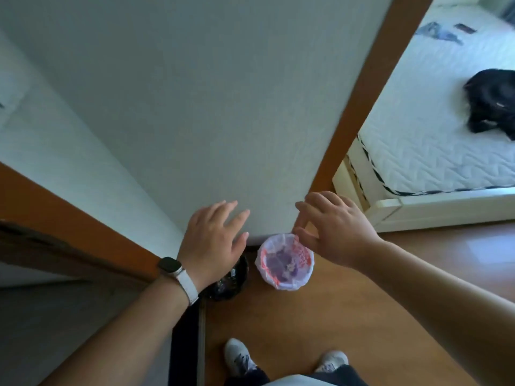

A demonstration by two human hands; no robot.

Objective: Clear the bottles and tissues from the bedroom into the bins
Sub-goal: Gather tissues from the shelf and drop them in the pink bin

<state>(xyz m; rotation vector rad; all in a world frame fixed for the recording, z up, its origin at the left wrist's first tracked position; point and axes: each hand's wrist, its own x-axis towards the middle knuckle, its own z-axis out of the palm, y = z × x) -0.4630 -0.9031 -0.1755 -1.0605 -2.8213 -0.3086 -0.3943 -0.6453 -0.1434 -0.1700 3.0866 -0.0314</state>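
Two small bins stand on the wooden floor against the white wall. One bin (pixel 284 260) has a white and red plastic liner with crumpled purple-white stuff inside. A dark bin (pixel 231 282) with a black liner stands to its left, half hidden by my left hand. My left hand (pixel 214 240), with a watch on the wrist, hovers above the dark bin, fingers spread and holding nothing. Above the white bin's right rim is my right hand (pixel 334 232), fingers apart and empty. No bottle or tissue shows outside the bins.
A brown door frame (pixel 362 93) opens on the right to a bedroom with a white mattress (pixel 418 135). A black bag (pixel 493 104) and a small cloth (pixel 440 32) lie on it. My two shoes (pixel 284 360) stand on the floor below the bins.
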